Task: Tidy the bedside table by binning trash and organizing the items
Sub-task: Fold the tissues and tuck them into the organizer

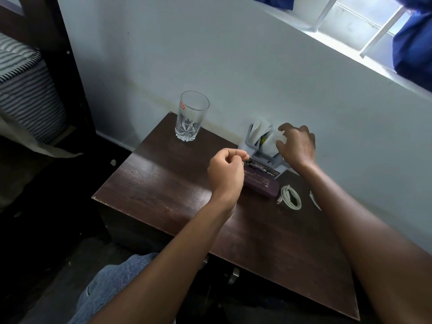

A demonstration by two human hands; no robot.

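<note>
A dark wooden bedside table [187, 206] stands against the wall. At its back, a small grey organizer [253, 146] holds white papers or tissues. My right hand [297, 143] is over the organizer with curled fingers on a white tissue [272, 140] in it. My left hand [225, 171] hovers in a loose fist just left of the organizer, thumb and forefinger pinched together; whether it holds anything is unclear. Beneath it lie a purple case [261, 185] and a printed card [264, 170]. A coiled white cable [291, 197] lies to the right.
An empty clear drinking glass [192, 115] stands at the table's back left corner. A bed with a striped mattress [25, 90] and dark frame is on the left. A window [360, 22] with a blue curtain sits above right. My knee [112, 284] is at the table's front.
</note>
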